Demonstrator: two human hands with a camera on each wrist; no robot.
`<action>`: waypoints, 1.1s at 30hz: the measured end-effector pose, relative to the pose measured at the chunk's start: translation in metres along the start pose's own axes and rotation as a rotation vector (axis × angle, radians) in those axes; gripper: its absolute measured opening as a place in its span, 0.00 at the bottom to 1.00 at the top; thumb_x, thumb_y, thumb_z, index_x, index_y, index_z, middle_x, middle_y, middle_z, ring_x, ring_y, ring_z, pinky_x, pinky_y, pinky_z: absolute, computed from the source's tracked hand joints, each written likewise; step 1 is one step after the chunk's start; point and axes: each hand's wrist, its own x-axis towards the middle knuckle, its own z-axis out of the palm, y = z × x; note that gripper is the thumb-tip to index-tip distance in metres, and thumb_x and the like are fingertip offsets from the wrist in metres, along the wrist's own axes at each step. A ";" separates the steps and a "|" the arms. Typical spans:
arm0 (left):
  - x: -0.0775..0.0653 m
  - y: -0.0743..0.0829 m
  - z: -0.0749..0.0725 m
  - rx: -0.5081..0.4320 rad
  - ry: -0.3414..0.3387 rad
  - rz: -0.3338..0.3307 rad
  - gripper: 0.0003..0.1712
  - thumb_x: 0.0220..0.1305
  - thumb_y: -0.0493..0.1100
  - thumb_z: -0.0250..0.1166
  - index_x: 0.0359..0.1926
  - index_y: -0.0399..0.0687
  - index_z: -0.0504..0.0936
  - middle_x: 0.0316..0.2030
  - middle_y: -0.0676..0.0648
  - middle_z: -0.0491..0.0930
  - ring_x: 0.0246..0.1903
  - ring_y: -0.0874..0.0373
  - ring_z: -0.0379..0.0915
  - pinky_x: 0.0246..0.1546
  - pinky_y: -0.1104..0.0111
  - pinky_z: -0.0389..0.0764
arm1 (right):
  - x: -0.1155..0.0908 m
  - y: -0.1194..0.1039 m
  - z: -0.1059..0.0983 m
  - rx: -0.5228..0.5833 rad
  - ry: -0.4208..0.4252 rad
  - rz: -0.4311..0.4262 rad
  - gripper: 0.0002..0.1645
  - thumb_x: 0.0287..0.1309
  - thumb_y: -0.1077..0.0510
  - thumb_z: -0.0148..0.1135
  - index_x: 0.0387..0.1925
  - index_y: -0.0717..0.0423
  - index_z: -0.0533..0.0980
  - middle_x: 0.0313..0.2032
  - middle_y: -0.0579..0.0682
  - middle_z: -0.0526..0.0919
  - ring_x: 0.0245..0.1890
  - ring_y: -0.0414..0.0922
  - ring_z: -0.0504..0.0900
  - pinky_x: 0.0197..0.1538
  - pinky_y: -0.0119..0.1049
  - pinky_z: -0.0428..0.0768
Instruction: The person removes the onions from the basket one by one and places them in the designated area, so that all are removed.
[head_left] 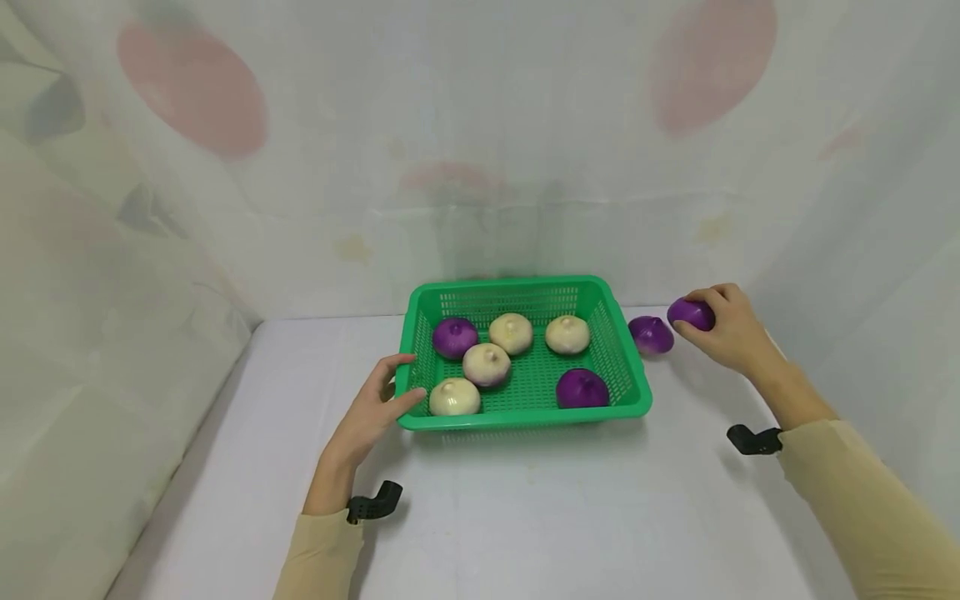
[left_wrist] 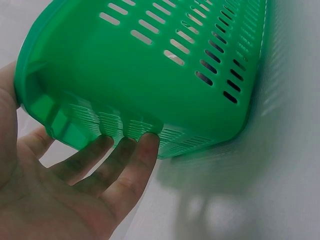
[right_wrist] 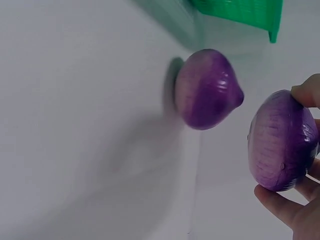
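The right grip [head_left: 726, 329] pinches a purple onion [head_left: 688, 314] at the green basket's [head_left: 525, 418] three o'clock, where its shiny skin could let it slip onto the second onion [head_left: 651, 335] at its eight o'clock, while the left grip [head_left: 375, 408], holding the basket's nine o'clock end, could tilt it by pressing unevenly.

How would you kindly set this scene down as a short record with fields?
Left hand: holds the green basket at its left end
Right hand: grips a purple bulb, apparently raised
Basket contents: four pale-topped bulbs, two purple bulbs
Right of basket: another purple bulb, resting on the table
Table surface: white
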 end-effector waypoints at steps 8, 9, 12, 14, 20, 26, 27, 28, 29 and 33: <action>-0.005 0.009 0.001 -0.005 -0.017 -0.009 0.36 0.62 0.54 0.65 0.68 0.59 0.60 0.70 0.47 0.51 0.69 0.37 0.46 0.61 0.39 0.54 | -0.005 0.022 0.016 -0.001 -0.004 0.047 0.31 0.58 0.46 0.63 0.54 0.63 0.70 0.54 0.70 0.61 0.50 0.67 0.65 0.47 0.66 0.69; -0.004 0.006 0.001 -0.003 -0.012 -0.011 0.36 0.61 0.55 0.65 0.67 0.60 0.61 0.70 0.48 0.51 0.69 0.38 0.47 0.61 0.39 0.54 | -0.006 0.025 0.018 -0.001 -0.004 0.051 0.31 0.58 0.46 0.63 0.55 0.63 0.70 0.54 0.70 0.61 0.51 0.67 0.65 0.47 0.66 0.69; -0.001 0.000 0.001 0.000 -0.004 -0.010 0.36 0.60 0.58 0.66 0.66 0.64 0.61 0.70 0.50 0.52 0.69 0.40 0.48 0.61 0.40 0.55 | -0.007 0.033 0.022 -0.010 0.002 0.054 0.31 0.57 0.47 0.63 0.54 0.64 0.70 0.53 0.70 0.61 0.50 0.67 0.65 0.47 0.66 0.68; 0.000 -0.002 0.001 0.000 0.001 -0.004 0.37 0.58 0.59 0.66 0.66 0.65 0.62 0.69 0.50 0.53 0.68 0.41 0.49 0.61 0.40 0.56 | -0.008 0.038 0.024 -0.022 0.007 0.059 0.31 0.57 0.47 0.63 0.54 0.64 0.70 0.53 0.69 0.62 0.49 0.67 0.66 0.48 0.66 0.69; 0.000 -0.002 0.002 -0.005 0.006 0.011 0.38 0.58 0.60 0.66 0.66 0.63 0.62 0.69 0.50 0.54 0.68 0.42 0.52 0.60 0.41 0.58 | -0.008 0.050 0.029 -0.042 -0.026 0.105 0.33 0.59 0.44 0.60 0.56 0.63 0.68 0.56 0.69 0.60 0.51 0.68 0.66 0.49 0.67 0.67; -0.001 0.000 0.002 -0.006 0.003 0.013 0.37 0.58 0.59 0.66 0.66 0.64 0.62 0.69 0.50 0.53 0.68 0.40 0.50 0.60 0.40 0.57 | -0.006 0.057 0.036 -0.037 -0.072 0.154 0.35 0.60 0.43 0.60 0.59 0.62 0.66 0.58 0.72 0.58 0.53 0.71 0.64 0.52 0.69 0.65; -0.001 0.000 0.002 -0.009 0.001 0.013 0.37 0.58 0.59 0.66 0.66 0.64 0.62 0.69 0.50 0.53 0.68 0.40 0.50 0.60 0.40 0.57 | -0.006 0.058 0.037 -0.037 -0.079 0.161 0.35 0.60 0.43 0.60 0.59 0.62 0.66 0.58 0.72 0.57 0.54 0.71 0.64 0.52 0.69 0.65; -0.001 0.000 0.002 -0.013 -0.001 0.013 0.37 0.59 0.59 0.66 0.66 0.64 0.62 0.69 0.50 0.53 0.68 0.41 0.51 0.60 0.40 0.58 | -0.006 0.058 0.038 -0.035 -0.088 0.166 0.35 0.60 0.43 0.60 0.59 0.63 0.65 0.58 0.73 0.57 0.54 0.72 0.63 0.52 0.70 0.64; -0.001 0.000 0.002 -0.019 -0.004 0.012 0.37 0.58 0.59 0.66 0.66 0.64 0.62 0.69 0.50 0.54 0.68 0.41 0.51 0.60 0.41 0.58 | -0.006 0.059 0.040 -0.034 -0.094 0.169 0.35 0.60 0.44 0.60 0.59 0.63 0.65 0.59 0.73 0.57 0.55 0.72 0.62 0.52 0.70 0.64; -0.001 0.001 0.002 -0.034 -0.007 0.006 0.37 0.59 0.58 0.66 0.66 0.64 0.62 0.68 0.50 0.55 0.67 0.43 0.53 0.60 0.42 0.60 | -0.006 0.058 0.041 -0.035 -0.112 0.168 0.36 0.61 0.43 0.59 0.60 0.62 0.64 0.60 0.74 0.56 0.56 0.73 0.61 0.50 0.71 0.65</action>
